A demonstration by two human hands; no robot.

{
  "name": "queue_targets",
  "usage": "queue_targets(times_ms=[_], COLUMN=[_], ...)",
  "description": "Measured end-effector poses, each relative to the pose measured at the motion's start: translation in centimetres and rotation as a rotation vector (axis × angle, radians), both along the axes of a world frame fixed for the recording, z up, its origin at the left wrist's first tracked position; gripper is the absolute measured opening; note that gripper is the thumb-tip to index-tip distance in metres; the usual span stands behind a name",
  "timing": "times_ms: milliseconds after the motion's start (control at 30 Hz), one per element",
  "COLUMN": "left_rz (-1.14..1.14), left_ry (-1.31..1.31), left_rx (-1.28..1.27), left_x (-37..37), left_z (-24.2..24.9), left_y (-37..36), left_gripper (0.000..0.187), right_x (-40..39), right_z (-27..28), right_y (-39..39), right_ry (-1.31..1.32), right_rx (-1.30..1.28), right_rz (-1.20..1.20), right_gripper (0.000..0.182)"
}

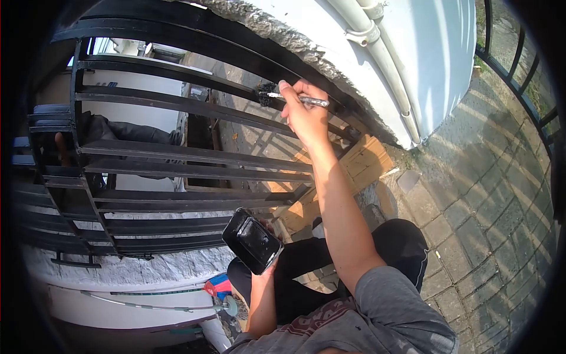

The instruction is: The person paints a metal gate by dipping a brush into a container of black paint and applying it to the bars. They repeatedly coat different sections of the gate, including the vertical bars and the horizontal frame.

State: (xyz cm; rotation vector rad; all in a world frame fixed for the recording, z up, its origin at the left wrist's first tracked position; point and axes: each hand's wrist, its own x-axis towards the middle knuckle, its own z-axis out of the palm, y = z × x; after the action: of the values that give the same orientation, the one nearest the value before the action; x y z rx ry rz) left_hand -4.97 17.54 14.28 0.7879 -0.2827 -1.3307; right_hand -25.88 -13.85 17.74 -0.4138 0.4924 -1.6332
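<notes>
My right hand (pixel 308 112) is closed around the pale, paint-spotted handle of a paintbrush (pixel 306 101). The brush's dark, bushy head (pixel 266 94) is right at an upper bar of the black metal gate (pixel 194 106). Lower down, close to my knees, my left hand (pixel 268 272) grips a black plastic tub (pixel 252 241) from beneath and the side. Wet-looking black paint coats the inside of the tub, and its open top faces up toward me. Most of my left fingers are hidden behind the tub.
Cardboard (pixel 359 162) lies on the ground under the gate's end. A white wall (pixel 424 65) with pipes (pixel 386 56) rises beyond my right hand. Through the bars shows a person's dark-trousered leg (pixel 135 131). Paving stones (pixel 471 242) extend right, toward another dark fence (pixel 513 82).
</notes>
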Motion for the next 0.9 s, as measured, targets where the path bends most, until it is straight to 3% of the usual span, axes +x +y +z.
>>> queue_targets(times_ms=[100, 133, 233, 367, 433, 567, 600, 700, 767, 833, 900], left_rz=[-0.037, -0.046, -0.122, -0.131, -0.153, -0.153, -0.160, -0.128, -0.012, 0.099, 0.076], left_ry=[-0.013, -0.013, 0.138, 0.247, 0.194, 0.172, 0.151, 0.092, 0.064, 0.033, -0.041], left_rx=[-0.012, -0.023, -0.023, -0.033, -0.086, -0.103, -0.110, -0.080, -0.007, 0.064, -0.010], left_x=[-0.8, -0.7, 0.3, -0.3, -0.6, 0.6, 0.8, 1.3, 0.3, 0.9, 1.6], left_z=[-0.2, -0.7, -2.0, -3.6, -3.7, -4.5, -4.4, -3.7, -2.2, -2.1, -1.9], left_y=[-1.0, -1.2, -1.3, -2.2, -2.0, -1.2, -1.5, -0.5, 0.0, -0.1, -0.9], left_gripper=[0.045, 0.046, 0.058, 0.051, 0.054, 0.060, 0.062, 0.063, 0.059, 0.055, 0.057], right_x=[-0.3, -0.1, 0.0, 0.5, 0.3, -0.3, -0.9, -0.2, 2.1, 3.9, 2.1], right_z=[-1.1, -1.3, 0.2, 1.4, 1.0, 3.2, 4.5, 4.9, 2.3, -1.1, -0.1], right_y=[-0.6, -1.0, -0.1, 0.6, 0.3, 1.2, 2.1, 2.8, 2.5, 1.0, 0.5], right_ry=[-0.238, 0.040, 0.728, -0.323, -0.206, 0.298, 0.076, -0.184, 0.167, 0.458, 0.613], right_rx=[0.144, 0.192, 0.003, -0.002, 0.076, 0.063, 0.050, 0.035, 0.102, 0.213, 0.161], right_rz=[0.152, 0.017, -0.416, 0.156, 0.110, -0.165, -0.031, -0.051, -0.177, -0.452, -0.410], right_gripper=[0.035, 0.034, 0.036, 0.037, 0.039, 0.044, 0.040, 0.037, 0.038, 0.043, 0.046])
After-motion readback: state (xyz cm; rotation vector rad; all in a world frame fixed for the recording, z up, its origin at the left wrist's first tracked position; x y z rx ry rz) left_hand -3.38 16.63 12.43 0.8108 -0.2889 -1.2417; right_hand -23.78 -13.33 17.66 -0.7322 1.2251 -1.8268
